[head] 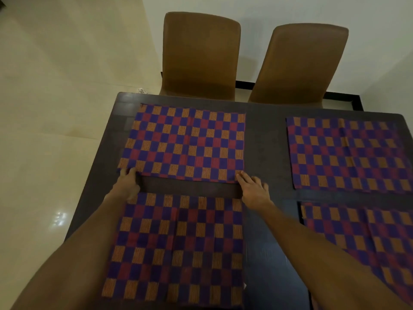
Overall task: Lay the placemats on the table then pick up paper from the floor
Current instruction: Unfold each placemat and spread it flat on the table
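Several checked placemats in blue, red and orange lie flat on the dark table. The far left placemat has my left hand gripping its near left corner. My right hand rests with its fingertips on the near right corner of the same mat. A near left placemat lies under my forearms. Two more lie on the right: a far one and a near one. A small crumpled paper lies on the floor beyond the table's far left corner.
Two brown chairs stand tucked against the table's far side. Glossy cream floor tiles stretch to the left. A white wall with a black skirting strip runs behind the chairs.
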A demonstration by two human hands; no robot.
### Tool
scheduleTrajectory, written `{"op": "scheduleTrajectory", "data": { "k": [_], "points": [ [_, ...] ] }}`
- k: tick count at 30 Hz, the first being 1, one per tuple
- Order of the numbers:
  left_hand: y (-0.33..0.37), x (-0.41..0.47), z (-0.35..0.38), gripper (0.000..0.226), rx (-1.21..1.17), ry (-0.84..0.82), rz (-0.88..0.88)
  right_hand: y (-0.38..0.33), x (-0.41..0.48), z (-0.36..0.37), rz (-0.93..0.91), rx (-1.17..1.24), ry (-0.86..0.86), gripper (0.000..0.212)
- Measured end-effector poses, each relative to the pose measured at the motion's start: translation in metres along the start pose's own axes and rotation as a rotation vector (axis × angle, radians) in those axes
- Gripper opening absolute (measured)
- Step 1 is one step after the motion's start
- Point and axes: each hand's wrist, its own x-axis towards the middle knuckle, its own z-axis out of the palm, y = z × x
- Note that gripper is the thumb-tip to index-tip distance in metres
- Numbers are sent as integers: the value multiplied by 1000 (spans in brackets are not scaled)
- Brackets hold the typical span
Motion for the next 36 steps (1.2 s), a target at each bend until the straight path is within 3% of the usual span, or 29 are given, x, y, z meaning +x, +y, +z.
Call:
{"op": "scheduleTrajectory", "data": {
  "k": [5, 14, 19, 24, 28, 36],
  "points": [
    [-37, 28, -12, 69, 111, -12, -91, 4, 2, 3, -14, 8, 8, 76],
    [-12, -2, -17, 72, 113, -6, -130, 2, 3, 0, -24, 9, 0, 75],
    [-2, -24, -12, 72, 32, 228, -128, -7, -9, -6, 22, 132, 123, 74],
    [42, -59, 4, 72, 129, 212, 0, -15, -45, -9, 4, 132, 173, 64],
    [98, -88, 35, 61, 185, 225, 210, -13, -82, -10, 39, 147, 213, 58],
    [241, -170, 104, 51, 300, 154, 602, 58, -187, 16, 241, 237, 321, 54]
  ]
}}
